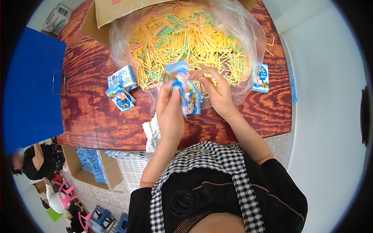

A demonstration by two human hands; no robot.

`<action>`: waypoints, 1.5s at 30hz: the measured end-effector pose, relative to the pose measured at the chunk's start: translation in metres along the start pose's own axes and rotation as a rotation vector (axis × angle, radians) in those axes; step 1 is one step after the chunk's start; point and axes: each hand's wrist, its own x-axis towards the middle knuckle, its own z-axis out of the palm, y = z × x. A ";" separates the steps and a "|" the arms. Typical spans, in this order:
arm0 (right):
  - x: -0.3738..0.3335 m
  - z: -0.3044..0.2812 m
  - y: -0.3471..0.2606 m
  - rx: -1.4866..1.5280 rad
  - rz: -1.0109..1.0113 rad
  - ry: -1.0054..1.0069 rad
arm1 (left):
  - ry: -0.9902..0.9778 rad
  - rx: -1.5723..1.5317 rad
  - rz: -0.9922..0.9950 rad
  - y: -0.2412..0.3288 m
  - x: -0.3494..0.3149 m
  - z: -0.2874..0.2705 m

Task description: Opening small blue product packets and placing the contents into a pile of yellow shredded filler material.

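Note:
My left hand [169, 112] is closed around a blue-and-white printed packet [176, 72], held upright and slightly blurred. Beside it on the right, my right hand [221, 95] has its fingers curled around a small bundle of thin yellow sticks [210, 78], whose ends show by the thumb. Beyond both hands lies a big heap of yellow, green and pink sticks [182, 39] in a clear plastic bag [254, 35]. Another blue-and-white packet [193, 104] rests on the table between my hands, partly hidden by the left one.
On the wood-patterned table [89, 112], several similar packets [123, 77] lie at left and one packet [261, 79] at right. A cardboard box flap [124, 11] hangs over the far side. White cloth [152, 134] sits at the near edge; a carton [93, 167] of blue wrappers stands below.

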 end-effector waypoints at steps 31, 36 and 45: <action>-0.014 -0.004 -0.015 -0.065 0.014 -0.329 | -0.320 1.120 0.689 0.020 -0.030 -0.021; -0.014 -0.004 -0.021 -0.041 0.037 -0.313 | 0.123 0.546 0.502 0.023 -0.027 -0.049; -0.014 0.000 -0.023 0.030 0.083 -0.314 | 0.197 0.369 0.294 0.009 -0.019 -0.067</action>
